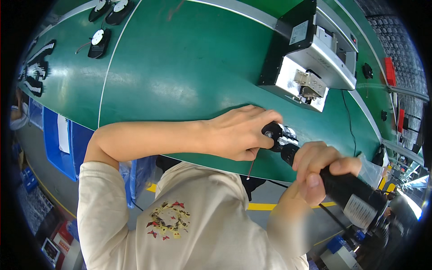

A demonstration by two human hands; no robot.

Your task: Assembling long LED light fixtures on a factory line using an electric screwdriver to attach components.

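Note:
My right hand [315,168] is wrapped round a black electric screwdriver [355,195], its body tilted down to the right. The screwdriver's tip end meets a small black part [272,129] with a white or silvery piece beside it. Fingers of my left hand [236,132] are closed on that black part and press it against the green tabletop [202,63]. A thin dark red wire [251,170] hangs below my left hand, over the table's near edge. My fingers and the screwdriver's nose hide much of the part.
A silver and black box-shaped machine [310,58] stands at the far right, with a black cable [352,121] beside it. Black parts with white discs [97,37] lie far left, near several black-and-white pieces [38,67]. A blue bin [58,150] is below the left edge.

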